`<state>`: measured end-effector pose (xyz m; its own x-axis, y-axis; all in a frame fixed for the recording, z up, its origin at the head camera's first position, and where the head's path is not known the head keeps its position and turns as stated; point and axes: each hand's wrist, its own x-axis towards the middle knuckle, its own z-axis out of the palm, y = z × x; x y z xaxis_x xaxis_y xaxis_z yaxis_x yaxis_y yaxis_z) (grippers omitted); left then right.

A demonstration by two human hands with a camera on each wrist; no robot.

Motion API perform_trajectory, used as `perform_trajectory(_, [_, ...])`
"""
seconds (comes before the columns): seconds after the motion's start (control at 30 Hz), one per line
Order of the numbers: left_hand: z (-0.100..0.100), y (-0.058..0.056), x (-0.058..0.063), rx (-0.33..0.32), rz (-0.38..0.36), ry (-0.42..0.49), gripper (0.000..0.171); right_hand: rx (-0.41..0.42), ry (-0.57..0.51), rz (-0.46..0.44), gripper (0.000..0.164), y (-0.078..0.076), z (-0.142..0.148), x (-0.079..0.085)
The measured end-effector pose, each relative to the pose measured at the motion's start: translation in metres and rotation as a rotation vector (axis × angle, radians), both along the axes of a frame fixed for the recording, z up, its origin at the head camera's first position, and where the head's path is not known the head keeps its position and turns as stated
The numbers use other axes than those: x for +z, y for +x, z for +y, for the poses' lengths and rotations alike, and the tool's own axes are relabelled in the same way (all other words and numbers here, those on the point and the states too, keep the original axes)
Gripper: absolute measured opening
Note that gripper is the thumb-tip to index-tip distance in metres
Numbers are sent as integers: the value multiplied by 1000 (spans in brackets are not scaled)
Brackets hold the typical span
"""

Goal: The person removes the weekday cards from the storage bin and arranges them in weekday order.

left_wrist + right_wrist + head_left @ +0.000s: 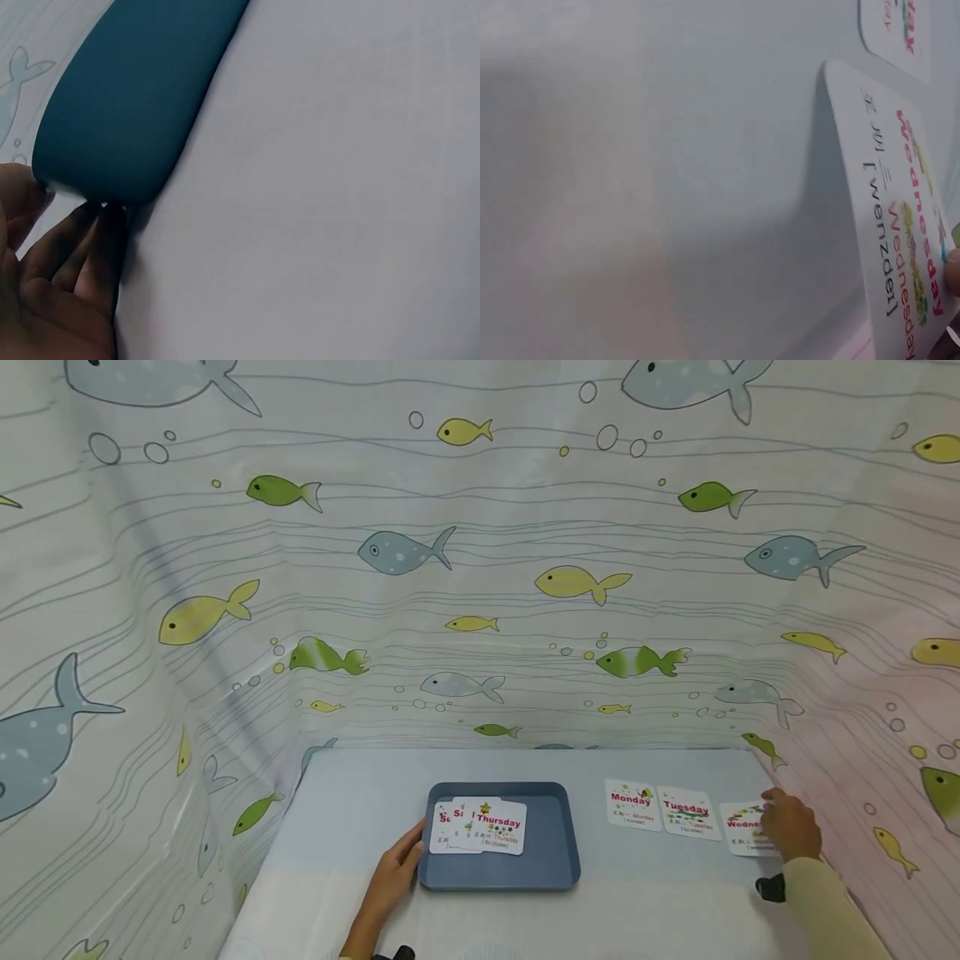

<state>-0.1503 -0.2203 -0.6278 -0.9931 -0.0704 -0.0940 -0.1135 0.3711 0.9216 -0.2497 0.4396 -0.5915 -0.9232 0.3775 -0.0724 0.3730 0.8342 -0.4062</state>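
Observation:
My right hand [793, 827] pinches the Wednesday card [742, 831] by its right side, at the right of the table. In the right wrist view this card [889, 217] is tilted, its near edge raised and casting a shadow, with a fingertip [953, 271] on its printed face. Left of it lie the Tuesday card [688, 814] and the Monday card [633, 806], side by side. My left hand [392, 872] holds the left end of a blue-grey tray [551, 860], fingertips at its wall. Inside the tray are overlapping cards, the Thursday card [501, 828] on top.
A white and pale blue cloth covers the table [322, 860]. Fish-patterned curtain [480, 552] hangs round the back and both sides, close to the table's edges. The right hand is near the right edge.

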Motion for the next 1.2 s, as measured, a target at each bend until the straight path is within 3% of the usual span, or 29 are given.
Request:
perform_trajectory(0.4, [0, 1, -1, 9, 6, 23, 44, -60, 142, 68, 38, 7, -12, -8])
perform_trajectory(0.57, [1, 0, 0, 22, 11, 2, 43, -30, 180, 89, 36, 7, -10, -5])
perform_trajectory(0.9, [3, -1, 1, 14, 14, 5, 43, -7, 48, -31, 42, 11, -1, -4])
perform_trajectory(1.2, [4, -1, 0, 19, 6, -7, 44, -55, 1, -58, 44, 12, -2, -11])
